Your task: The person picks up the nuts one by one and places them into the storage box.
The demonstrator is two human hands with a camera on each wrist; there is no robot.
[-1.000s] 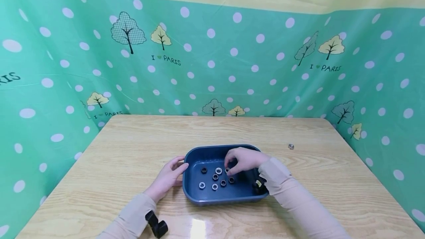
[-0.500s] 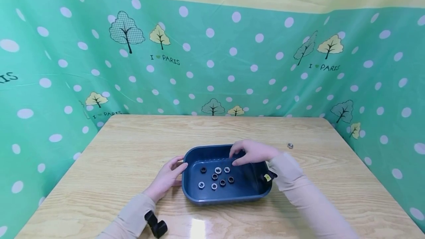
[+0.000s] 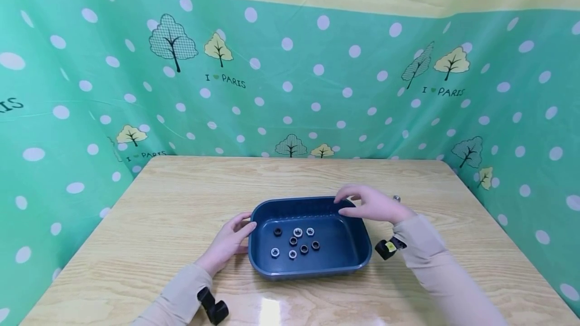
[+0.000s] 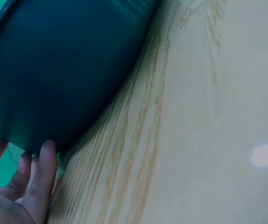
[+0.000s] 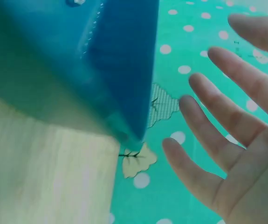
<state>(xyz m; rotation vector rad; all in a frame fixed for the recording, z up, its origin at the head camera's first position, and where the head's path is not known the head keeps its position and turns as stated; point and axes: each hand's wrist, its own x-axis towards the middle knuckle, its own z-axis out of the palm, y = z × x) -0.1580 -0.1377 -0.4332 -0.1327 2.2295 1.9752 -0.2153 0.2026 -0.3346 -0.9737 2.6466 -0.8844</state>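
Note:
A dark blue rectangular tray [image 3: 346, 243] stands on the table, with several small hex nuts inside. Some are silver, such as one nut [image 3: 297, 232] near the middle; others look dark, like the nut [image 3: 278, 232] on the left. My left hand [image 3: 226, 243] is at the tray's left end, fingertips touching the outer wall [image 4: 54, 93] in the left wrist view. Over the back right corner hovers my right hand [image 3: 371, 204], holding nothing; its fingers [image 5: 231, 123] are spread in the right wrist view. Behind it, one silver nut [image 3: 396, 198] lies on the table, partly covered.
The wooden table [image 3: 190, 190] extends around the tray on every side. A green dotted curtain [image 3: 290, 84] hangs behind and beside it. Black wrist mounts are strapped over both sleeves, the right one [image 3: 387, 248] close to the tray's right edge.
My right hand has risen from the nuts in the tray and moved right to the back right corner, its fingers opening. The nuts stay where they were. My left hand has not moved.

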